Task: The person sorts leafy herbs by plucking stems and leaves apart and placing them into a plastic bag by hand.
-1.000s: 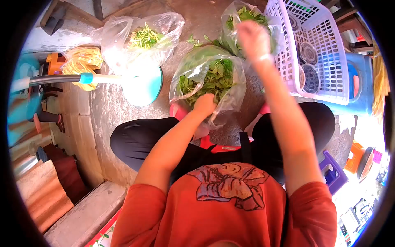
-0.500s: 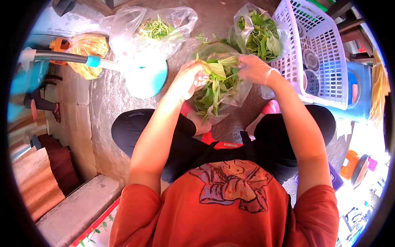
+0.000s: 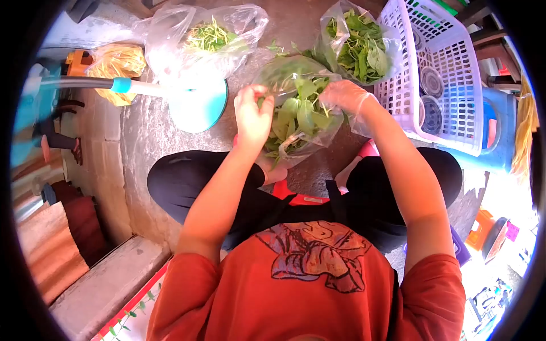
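A clear plastic bag of green leaves (image 3: 296,116) stands on the floor between my feet. My left hand (image 3: 253,113) is at the bag's left edge, its fingers curled; what they hold, if anything, is too small to make out. On the other side, my right hand (image 3: 348,96), in a thin clear glove, has its fingers closed on leafy stems above the bag. Behind it to the right sits a second bag of leaves (image 3: 362,50). A third bag, with thin cut green stems (image 3: 209,37), lies at the back left.
A white plastic basket (image 3: 449,74) with round items stands at the right, beside a blue container (image 3: 500,119). A turquoise round-based object (image 3: 198,108) and a yellow bag (image 3: 118,67) are at the left. Another person's leg (image 3: 57,139) shows at the far left.
My right hand has come from the back right bag to the middle one. My left hand rose out of the middle bag, then shifted slightly left, apart from the leaves.
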The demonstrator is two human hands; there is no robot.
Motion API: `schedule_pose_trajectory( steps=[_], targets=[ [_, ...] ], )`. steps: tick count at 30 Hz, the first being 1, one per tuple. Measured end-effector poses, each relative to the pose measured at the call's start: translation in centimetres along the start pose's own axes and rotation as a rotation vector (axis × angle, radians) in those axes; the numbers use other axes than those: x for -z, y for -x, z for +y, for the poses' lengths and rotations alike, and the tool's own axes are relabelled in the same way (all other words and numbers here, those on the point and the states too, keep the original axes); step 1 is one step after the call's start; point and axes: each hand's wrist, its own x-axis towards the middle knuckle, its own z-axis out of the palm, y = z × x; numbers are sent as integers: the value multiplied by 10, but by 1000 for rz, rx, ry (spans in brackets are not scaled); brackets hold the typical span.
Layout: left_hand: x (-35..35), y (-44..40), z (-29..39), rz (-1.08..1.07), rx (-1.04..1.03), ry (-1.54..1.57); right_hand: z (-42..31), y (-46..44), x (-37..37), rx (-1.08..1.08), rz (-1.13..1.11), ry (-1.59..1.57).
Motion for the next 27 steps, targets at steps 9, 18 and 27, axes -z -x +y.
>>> schedule_pose_trajectory(
  steps=[9,18,27],
  targets=[
    [-29,6,33,-584,552,672,-34,14,-21,-208,37,-631],
    [-40,4,7,-451,634,705,-54,24,-31,-19,10,414],
    [2,-15,33,-551,774,737,-21,0,-12,128,361,-84]
  ],
)
